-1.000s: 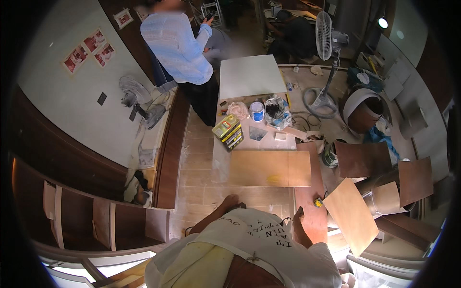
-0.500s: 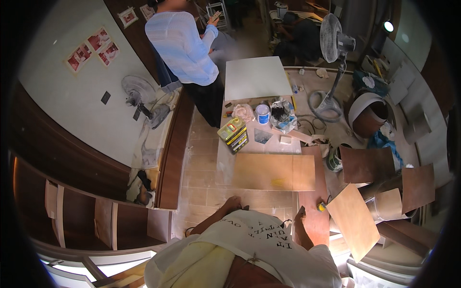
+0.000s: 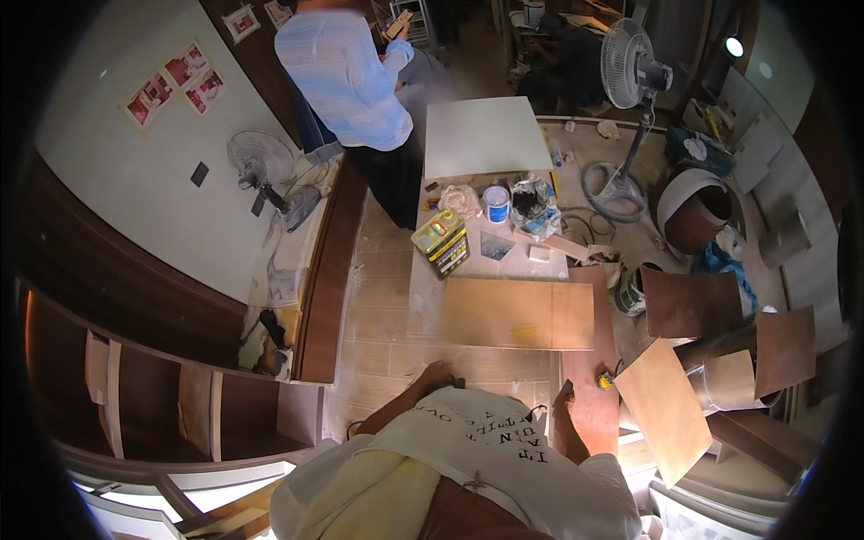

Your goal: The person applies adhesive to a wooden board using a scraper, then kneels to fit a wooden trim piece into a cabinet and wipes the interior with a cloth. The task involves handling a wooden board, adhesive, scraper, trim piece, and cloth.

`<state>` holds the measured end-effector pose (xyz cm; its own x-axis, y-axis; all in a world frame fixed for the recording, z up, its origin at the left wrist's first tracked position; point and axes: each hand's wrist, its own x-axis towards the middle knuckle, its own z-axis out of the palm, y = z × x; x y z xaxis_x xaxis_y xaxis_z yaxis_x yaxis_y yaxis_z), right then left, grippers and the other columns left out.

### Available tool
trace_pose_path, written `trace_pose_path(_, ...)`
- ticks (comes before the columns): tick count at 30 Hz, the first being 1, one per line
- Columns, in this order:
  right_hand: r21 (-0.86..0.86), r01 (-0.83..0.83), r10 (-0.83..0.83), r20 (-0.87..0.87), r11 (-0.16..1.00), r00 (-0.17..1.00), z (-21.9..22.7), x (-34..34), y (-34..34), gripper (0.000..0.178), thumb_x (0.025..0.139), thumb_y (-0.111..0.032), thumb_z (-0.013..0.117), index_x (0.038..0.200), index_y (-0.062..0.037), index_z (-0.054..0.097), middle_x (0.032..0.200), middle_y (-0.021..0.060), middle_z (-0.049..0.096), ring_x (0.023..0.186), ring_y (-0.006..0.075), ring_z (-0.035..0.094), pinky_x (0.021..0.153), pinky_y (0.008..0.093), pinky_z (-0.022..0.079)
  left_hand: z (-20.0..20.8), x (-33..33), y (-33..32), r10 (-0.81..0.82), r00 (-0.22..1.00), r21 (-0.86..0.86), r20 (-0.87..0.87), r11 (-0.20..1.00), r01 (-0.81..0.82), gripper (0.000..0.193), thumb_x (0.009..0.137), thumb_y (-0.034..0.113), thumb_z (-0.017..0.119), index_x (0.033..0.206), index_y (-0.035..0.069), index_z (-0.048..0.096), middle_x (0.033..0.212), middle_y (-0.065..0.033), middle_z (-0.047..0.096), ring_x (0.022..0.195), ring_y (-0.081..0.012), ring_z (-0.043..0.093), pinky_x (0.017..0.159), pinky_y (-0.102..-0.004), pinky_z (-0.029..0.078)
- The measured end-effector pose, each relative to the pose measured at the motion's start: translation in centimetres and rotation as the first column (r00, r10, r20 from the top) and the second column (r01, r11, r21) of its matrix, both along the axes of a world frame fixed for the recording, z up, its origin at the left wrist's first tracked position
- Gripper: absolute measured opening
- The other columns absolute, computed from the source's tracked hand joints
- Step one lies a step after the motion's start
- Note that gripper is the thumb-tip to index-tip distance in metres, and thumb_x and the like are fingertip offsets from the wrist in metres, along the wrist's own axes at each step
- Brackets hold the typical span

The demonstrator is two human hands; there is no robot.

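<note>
My left hand [image 3: 438,372] is held low in front of my shirt, just short of the wooden board. Its fingers are partly hidden, and a small dark thing shows beside it. To the right, my right hand [image 3: 565,397] hangs by the reddish-brown panel [image 3: 589,387], its fingers mostly out of sight. Nearest ahead of both lies a light wooden board [image 3: 517,312] across the near end of the worktable. Behind it stand a yellow-and-black rectangular can [image 3: 442,243] and a blue-and-white tin [image 3: 496,205]. A crumpled bag with dark contents [image 3: 535,207] sits beside the tin.
A person in a light blue top [image 3: 342,76] stands at far left, holding a phone [image 3: 399,24]. A pedestal fan [image 3: 625,67] rises at far right. Curved wood sheets [image 3: 693,304] and a tan panel [image 3: 664,409] crowd the right. Open shelving [image 3: 180,405] lines the left.
The view has shifted slightly, so the table and its things sit a little higher in the picture. My hands stay in nearly the same place relative to my body.
</note>
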<state>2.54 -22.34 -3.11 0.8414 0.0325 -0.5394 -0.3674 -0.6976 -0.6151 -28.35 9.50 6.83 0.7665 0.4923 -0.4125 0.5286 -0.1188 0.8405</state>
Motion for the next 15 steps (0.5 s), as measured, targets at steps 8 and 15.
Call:
trace_pose_path(8,-0.010,-0.014,0.014,0.001,1.000,1.000,-0.1,0.3,-0.1,0.040,0.099,-0.036,0.049,0.131,-0.0127,0.055,0.110,0.0138,0.063,0.102,0.0317,0.062,0.085,0.0437,0.052,0.4,-0.5,-1.8,0.356,0.927,-0.441,-0.114,0.819,-0.368,0.018,0.097,0.017,0.057,0.107,0.002,0.058,0.080,-0.0006,0.055,0.066,-0.0093,0.052,0.057,-0.0238,0.046)
trace_pose_path(15,-0.003,-0.016,0.016,0.003,1.000,1.000,-0.5,0.3,0.3,0.041,0.098,-0.035,0.049,0.131,-0.0122,0.055,0.110,0.0136,0.063,0.102,0.0312,0.062,0.085,0.0433,0.052,0.4,-0.6,-2.6,0.321,0.942,-0.296,-0.093,0.895,-0.335,0.033,0.096,0.033,0.051,0.090,0.003,0.063,0.082,-0.0064,0.063,0.073,-0.0162,0.060,0.068,-0.0301,0.051)
